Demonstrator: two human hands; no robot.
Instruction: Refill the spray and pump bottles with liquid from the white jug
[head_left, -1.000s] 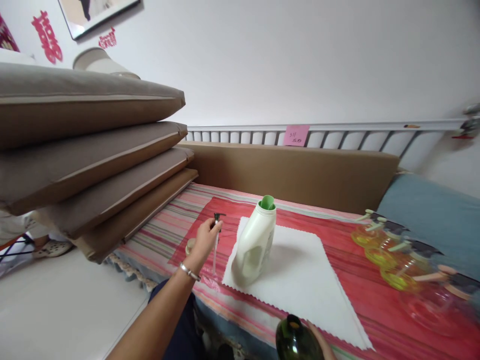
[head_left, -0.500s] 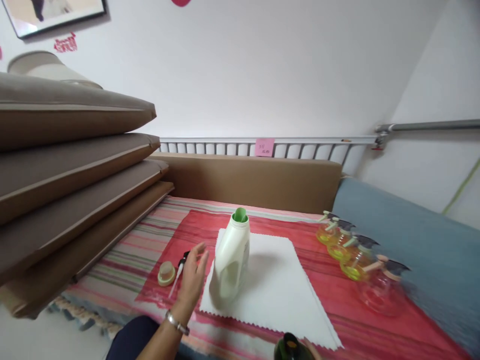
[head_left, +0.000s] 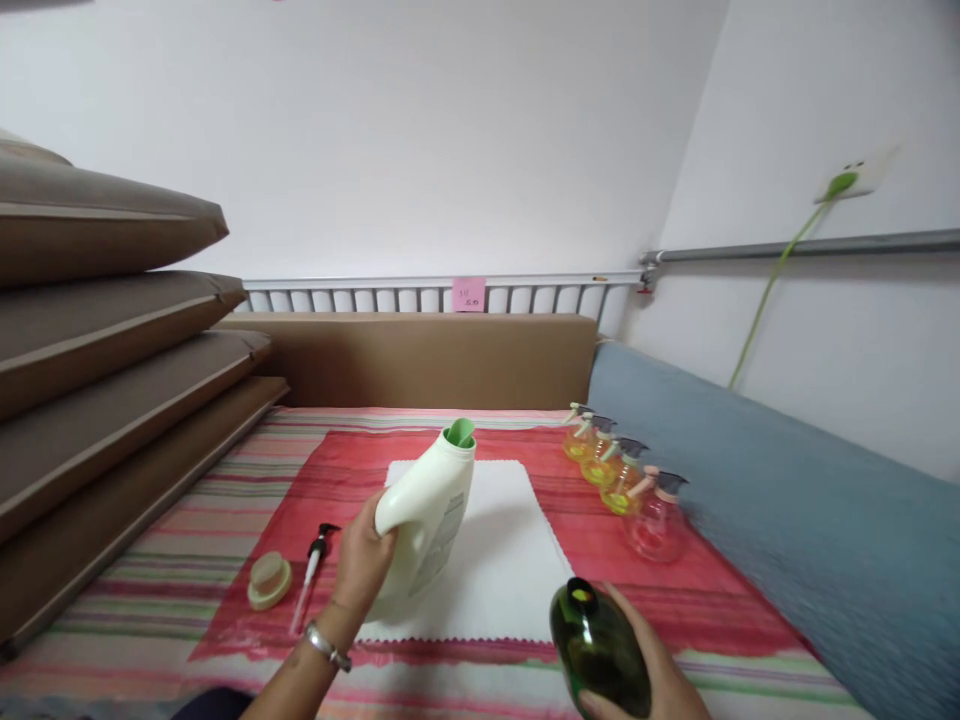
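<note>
My left hand (head_left: 362, 560) is wrapped round the handle of a white jug (head_left: 429, 510) with a green pouring spout. The jug leans to the right above a white scalloped-edge mat (head_left: 501, 560). In my right hand (head_left: 652, 660) is a dark green bottle (head_left: 600, 645), its uncapped neck tilted up toward me, close to the mat's front right corner. Left of my left hand, a black-and-white pump head (head_left: 316, 560) with a long tube lies on the cloth. Beside it sits a pale, translucent cap (head_left: 268, 580).
Several clear pump bottles (head_left: 621, 490) with yellow or pink contents stand in a row at the right, along a blue-grey padded edge (head_left: 750, 500). Stacked brown cushions (head_left: 112, 330) rise at the left. A brown bolster (head_left: 435, 360) runs along the back before a white radiator (head_left: 337, 298).
My left hand has gone from open beside the jug to gripping its handle, and the jug now tilts right. The green bottle has risen further into view. The camera has turned right.
</note>
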